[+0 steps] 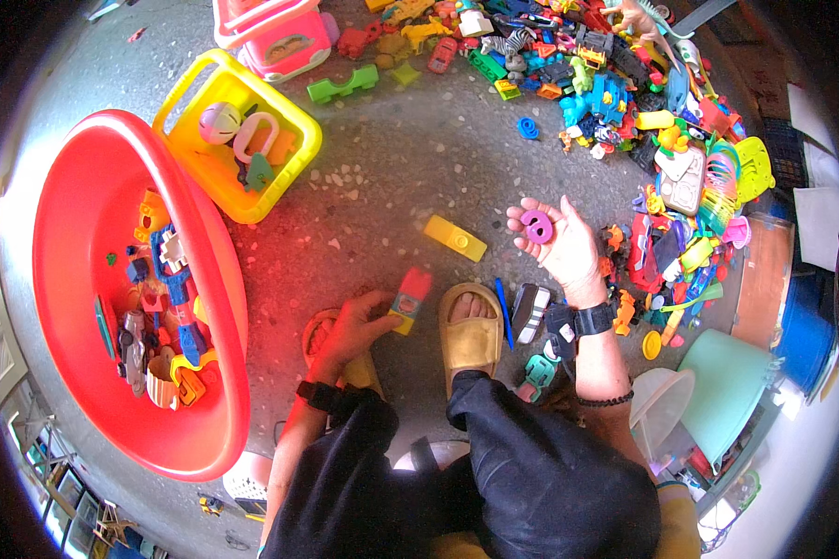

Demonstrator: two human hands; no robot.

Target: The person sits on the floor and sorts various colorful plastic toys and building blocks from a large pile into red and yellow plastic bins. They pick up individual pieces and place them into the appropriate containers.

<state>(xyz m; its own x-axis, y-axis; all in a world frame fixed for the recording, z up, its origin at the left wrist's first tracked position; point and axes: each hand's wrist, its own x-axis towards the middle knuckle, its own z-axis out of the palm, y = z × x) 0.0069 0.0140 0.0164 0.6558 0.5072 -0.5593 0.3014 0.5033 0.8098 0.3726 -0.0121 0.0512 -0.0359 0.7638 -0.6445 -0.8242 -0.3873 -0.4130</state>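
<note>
My left hand (pixel 356 325) pinches a small block (pixel 409 300), red at one end and yellow at the other with a printed patch, above the floor by my sandals. My right hand (pixel 559 244) is palm up, fingers spread, and a purple toy numeral or letter (pixel 537 226) rests on its fingers. Between the hands a yellow block (pixel 455 237) lies on the speckled floor. Beside my right sandal (pixel 471 328) are a blue stick (pixel 504 313) and a black, white and brown toy (pixel 531 314).
A large red tub (pixel 231 293) with several toys stands at the left. Behind it are a yellow basket (pixel 307 150) holding toys and a pink container (pixel 287 49). A big heap of mixed toys (pixel 601 91) curves from the top to the right, near a mint bin (pixel 727 391).
</note>
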